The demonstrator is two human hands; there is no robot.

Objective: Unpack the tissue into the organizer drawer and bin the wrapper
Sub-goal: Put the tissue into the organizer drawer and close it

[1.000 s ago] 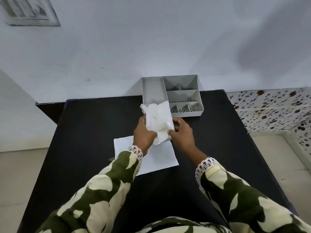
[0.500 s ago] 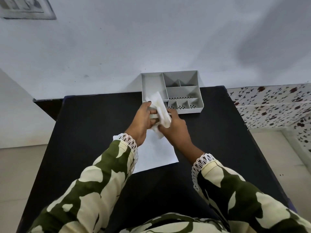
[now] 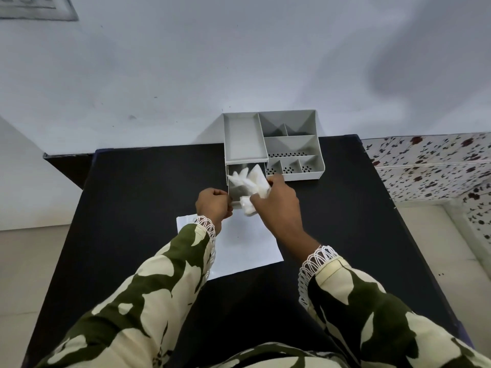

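A grey organizer (image 3: 292,144) stands at the table's far edge against the wall. Its clear drawer (image 3: 235,191) is pulled out from under the left tray. My left hand (image 3: 214,205) is closed on the drawer's front left corner. My right hand (image 3: 276,203) holds a bunch of white tissue (image 3: 252,181) over and partly inside the drawer. A small piece of tissue hangs below the fingers at the drawer front. A flat white sheet, apparently the wrapper (image 3: 244,245), lies on the table between my forearms.
The black table (image 3: 132,221) runs wide on both sides of my arms. A floral-tiled ledge (image 3: 430,166) sits to the right, pale floor to the left. No bin is in view.
The drawer has come out of the organizer. My left hand has left the tissue and gone to the drawer front. My right hand has carried the tissue forward over the drawer.
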